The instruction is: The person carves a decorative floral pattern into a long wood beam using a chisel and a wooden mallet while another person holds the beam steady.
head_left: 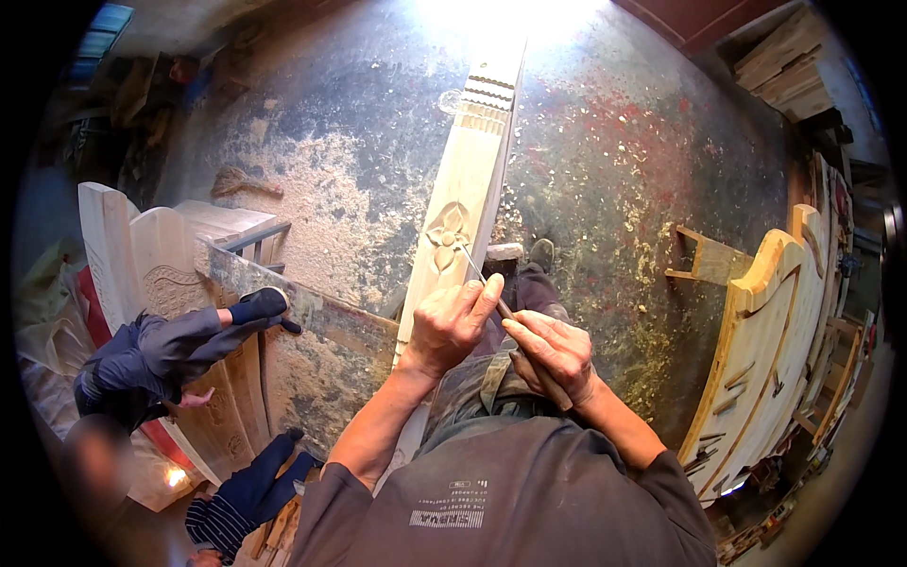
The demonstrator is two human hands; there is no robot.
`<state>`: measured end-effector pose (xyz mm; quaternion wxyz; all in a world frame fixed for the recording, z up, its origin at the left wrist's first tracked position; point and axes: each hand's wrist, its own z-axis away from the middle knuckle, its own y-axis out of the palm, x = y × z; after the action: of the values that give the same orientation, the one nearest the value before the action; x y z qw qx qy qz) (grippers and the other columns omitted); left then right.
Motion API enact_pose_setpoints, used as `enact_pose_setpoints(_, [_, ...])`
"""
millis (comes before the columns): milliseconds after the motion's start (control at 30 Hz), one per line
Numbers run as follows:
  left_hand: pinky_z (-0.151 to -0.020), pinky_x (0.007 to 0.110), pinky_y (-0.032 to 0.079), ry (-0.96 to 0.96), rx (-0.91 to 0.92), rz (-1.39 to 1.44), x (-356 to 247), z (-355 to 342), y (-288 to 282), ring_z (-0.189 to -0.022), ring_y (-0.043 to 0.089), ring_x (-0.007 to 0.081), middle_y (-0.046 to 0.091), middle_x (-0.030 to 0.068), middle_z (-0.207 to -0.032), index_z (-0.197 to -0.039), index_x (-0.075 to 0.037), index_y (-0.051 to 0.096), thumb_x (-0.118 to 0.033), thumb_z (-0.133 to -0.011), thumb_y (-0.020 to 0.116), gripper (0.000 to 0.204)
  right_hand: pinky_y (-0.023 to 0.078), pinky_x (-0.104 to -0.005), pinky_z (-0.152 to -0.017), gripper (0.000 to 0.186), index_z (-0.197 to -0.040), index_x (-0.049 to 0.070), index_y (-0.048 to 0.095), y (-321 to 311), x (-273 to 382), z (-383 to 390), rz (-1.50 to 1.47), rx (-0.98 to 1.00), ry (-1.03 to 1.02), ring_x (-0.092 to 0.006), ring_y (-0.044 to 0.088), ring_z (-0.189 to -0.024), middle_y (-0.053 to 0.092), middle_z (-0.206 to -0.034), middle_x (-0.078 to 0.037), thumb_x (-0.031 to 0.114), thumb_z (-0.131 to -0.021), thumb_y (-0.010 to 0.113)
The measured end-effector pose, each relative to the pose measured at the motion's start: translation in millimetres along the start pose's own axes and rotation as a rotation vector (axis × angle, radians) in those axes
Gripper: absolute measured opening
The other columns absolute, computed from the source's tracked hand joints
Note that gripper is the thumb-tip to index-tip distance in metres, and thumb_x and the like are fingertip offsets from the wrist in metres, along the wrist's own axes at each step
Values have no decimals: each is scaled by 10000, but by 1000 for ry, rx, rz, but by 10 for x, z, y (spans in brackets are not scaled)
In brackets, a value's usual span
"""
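A long pale wooden beam lies lengthwise before me, with a carved flower and grooved bands near its far end. A narrow chisel slants up to the flower's right petal. My left hand rests on the beam below the flower, fingers closed round the chisel's shank near the blade. My right hand is closed on the chisel's wooden handle, just behind and to the right of my left hand.
Two co-workers are at the left among carved panels and a plank. A yellowish carved board holding several tools stands at the right, beside a small wooden stool. Shavings lie on the floor; stacked timber is behind.
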<state>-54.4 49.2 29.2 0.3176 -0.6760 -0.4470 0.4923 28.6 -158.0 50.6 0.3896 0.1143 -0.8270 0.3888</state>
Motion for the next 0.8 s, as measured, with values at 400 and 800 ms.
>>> enact_pose_setpoints(400, [-631, 367, 594, -54, 183, 384, -105, -108, -121, -727, 765, 238, 812, 66, -902, -1195, -93, 785, -188, -928, 840, 289, 654, -427, -931, 464, -1258, -52, 756, -252, -94, 78, 43, -222, 229, -383, 811, -1053, 797, -1142, -249, -51, -807, 867])
enact_pose_setpoints(800, [-1054, 483, 559, -420, -119, 80, -48, -93, -355, -1147, 755, 339, 793, 148, -1226, -1259, -75, 773, -195, -882, 890, 413, 585, -475, -1047, 271, -1121, -33, 766, -662, 239, -612, 314, -239, 234, -408, 737, -1194, 786, -1136, -214, 11, -866, 846])
